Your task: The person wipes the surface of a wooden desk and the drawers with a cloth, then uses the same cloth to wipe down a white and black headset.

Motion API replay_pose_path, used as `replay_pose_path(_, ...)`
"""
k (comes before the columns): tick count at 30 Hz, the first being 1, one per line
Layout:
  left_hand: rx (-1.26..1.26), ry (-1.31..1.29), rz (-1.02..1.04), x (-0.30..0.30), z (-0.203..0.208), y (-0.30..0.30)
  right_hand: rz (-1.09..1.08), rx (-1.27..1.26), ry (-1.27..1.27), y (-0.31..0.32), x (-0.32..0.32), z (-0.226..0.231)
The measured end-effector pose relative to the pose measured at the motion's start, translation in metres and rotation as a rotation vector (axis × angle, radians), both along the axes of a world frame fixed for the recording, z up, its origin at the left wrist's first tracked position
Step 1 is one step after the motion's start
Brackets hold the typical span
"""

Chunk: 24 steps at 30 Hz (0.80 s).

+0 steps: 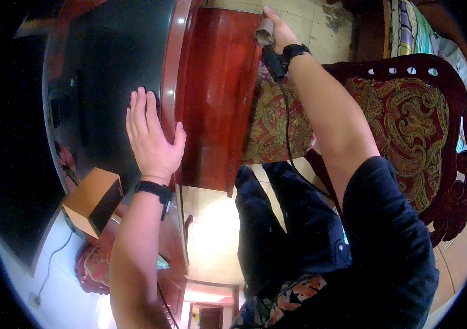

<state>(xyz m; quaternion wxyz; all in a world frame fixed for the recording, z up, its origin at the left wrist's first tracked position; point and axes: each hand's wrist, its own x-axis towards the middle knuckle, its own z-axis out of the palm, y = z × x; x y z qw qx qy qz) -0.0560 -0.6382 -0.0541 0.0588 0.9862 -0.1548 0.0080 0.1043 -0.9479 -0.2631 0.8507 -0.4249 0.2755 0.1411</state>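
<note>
My left hand [154,137] is flat on the dark glossy top [118,60] of a wooden piece of furniture, palm down, fingers stretched forward and the thumb apart. Farther off, my right hand [282,34] is closed around a small grey-brown thing [265,33] with a dark hollow end; its kind is unclear. That hand is by the far right edge of a glossy red wooden panel [214,98]. Black straps circle both wrists. Under the right wrist sits a black block [273,61] with a cable [288,120] running back toward me.
A box-shaped brown and black object [93,200] stands on the left, near a large dark screen [17,137]. Carved chairs with patterned upholstery [403,120] fill the right side. Pale floor tiles [211,225] show below the panel, and bedding [417,33] lies at the upper right.
</note>
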Motion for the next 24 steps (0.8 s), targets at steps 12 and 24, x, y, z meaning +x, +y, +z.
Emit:
replay_pose_path(12,-0.041,-0.04,-0.039,0.001,-0.01,-0.028,0.117,0.63,-0.626,-0.045,-0.025,-0.11)
replay_pose_path(24,-0.009,-0.149,-0.146,-0.001,-0.004,-0.006,-0.393,-0.157,-0.061,0.081,-0.119,-0.002)
